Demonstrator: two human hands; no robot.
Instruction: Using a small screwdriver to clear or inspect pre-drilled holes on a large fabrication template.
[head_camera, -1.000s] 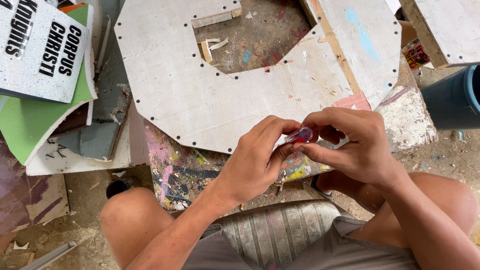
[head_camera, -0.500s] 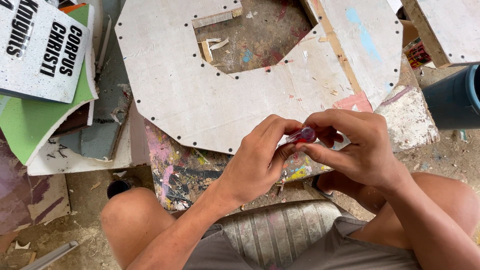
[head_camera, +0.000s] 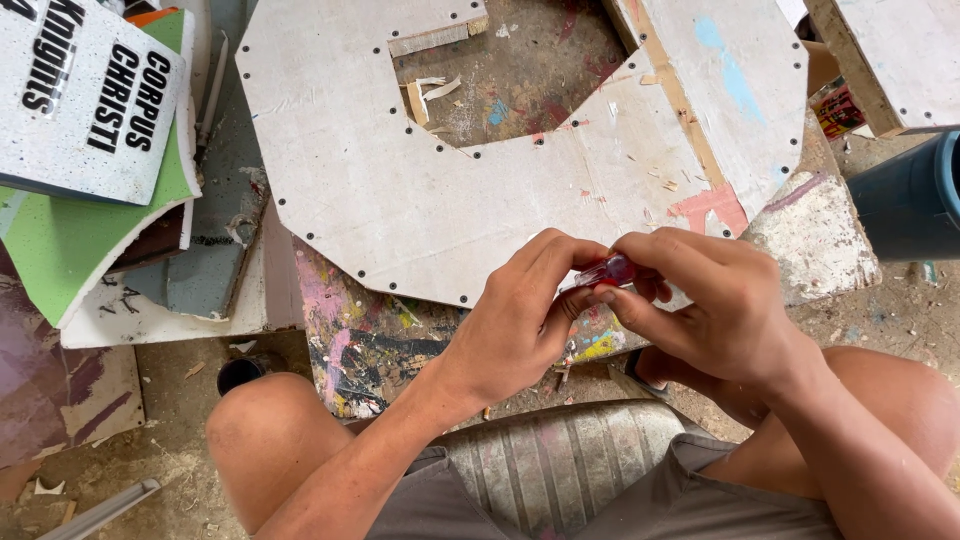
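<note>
Two bare hands meet at the centre of the view, seen from above by a seated person whose bare knees frame the lower part of the scene. The left hand comes in from the lower left, its fingers curled tight so that the fingertips pinch a small translucent red object. The right hand comes in from the lower right, and its thumb and forefinger close narrowly on the same red object from the other side. What the object is cannot be told; only a short, glossy reddish end shows between the fingertips of both hands.

The hands hover just over the near edge of a large white board, which has a row of small dark holes along its rim and a wide angular cut-out in its middle. Under that board lies a paint-splattered surface with pink, black and yellow marks.

To the far left sits a stack of panels: a white speckled sign with black lettering on top of a green sheet. At the far right edge stands a dark blue bucket. Near the person, between the knees, is a ribbed grey seat. The ground around is dusty and littered with wood chips.
</note>
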